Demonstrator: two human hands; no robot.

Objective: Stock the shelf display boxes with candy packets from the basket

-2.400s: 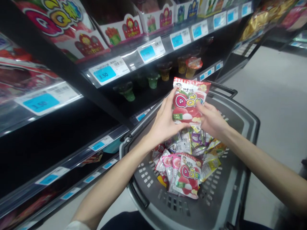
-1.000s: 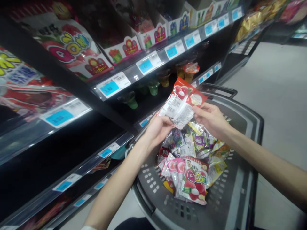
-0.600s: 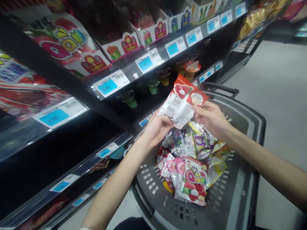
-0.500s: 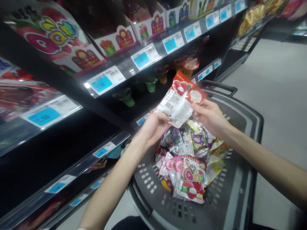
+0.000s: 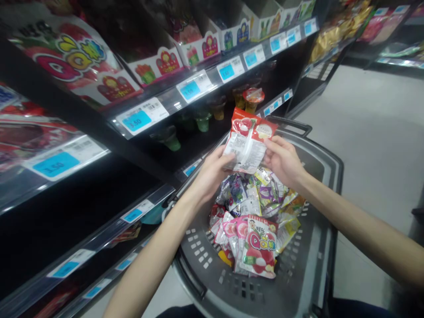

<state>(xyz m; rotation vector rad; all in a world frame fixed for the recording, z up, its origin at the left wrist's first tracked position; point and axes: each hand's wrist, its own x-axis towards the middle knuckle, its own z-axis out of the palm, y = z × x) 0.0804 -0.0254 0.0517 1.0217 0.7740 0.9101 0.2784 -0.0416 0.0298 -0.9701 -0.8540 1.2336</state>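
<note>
Hands (image 5: 247, 170) (both pinching) around candy packet (image 5: 247, 143)

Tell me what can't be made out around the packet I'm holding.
Head view:
- Candy packet back print: too small, blurred; side edges covered by left hand and right hand.
- Packet pile in the basket: lower ones buried.
- Lower shelf stock: too dark.

A candy packet (image 5: 247, 143) held between the left hand (image 5: 212, 170) and right hand (image 5: 283, 161) above a basket (image 5: 308, 282) of packets (image 5: 255, 221), shelves (image 5: 172, 99) to the left.
</note>
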